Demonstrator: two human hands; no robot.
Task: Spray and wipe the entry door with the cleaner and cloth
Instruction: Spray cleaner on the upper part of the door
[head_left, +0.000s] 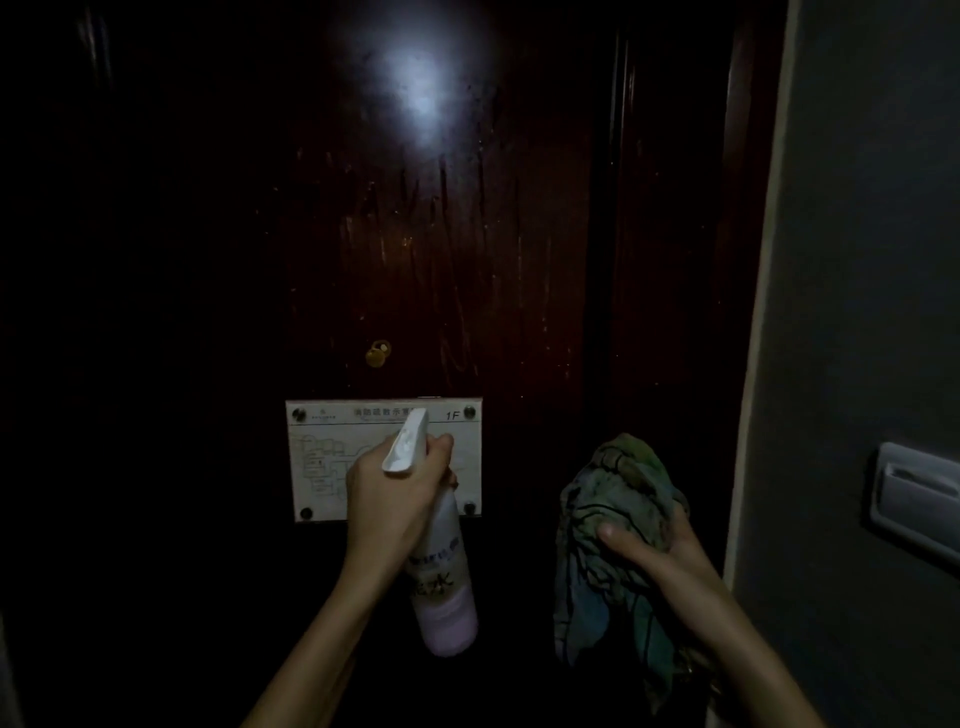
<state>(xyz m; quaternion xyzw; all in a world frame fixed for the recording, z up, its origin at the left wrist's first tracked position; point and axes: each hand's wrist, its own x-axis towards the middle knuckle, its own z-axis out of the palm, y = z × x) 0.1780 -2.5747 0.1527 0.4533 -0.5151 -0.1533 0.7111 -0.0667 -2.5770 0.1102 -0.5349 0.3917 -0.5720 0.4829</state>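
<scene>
Dark brown wooden door (441, 249) wet. Below white sign (322, 447): left hand (395, 499) grips white spray bottle (441, 571); right hand (654, 551) clutches green patterned cloth (608, 499).

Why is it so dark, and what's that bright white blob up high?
Head view: dim light leaves the left of the door nearly black; the blob is glare off its glossy surface, and streaks show lit below it.
</scene>
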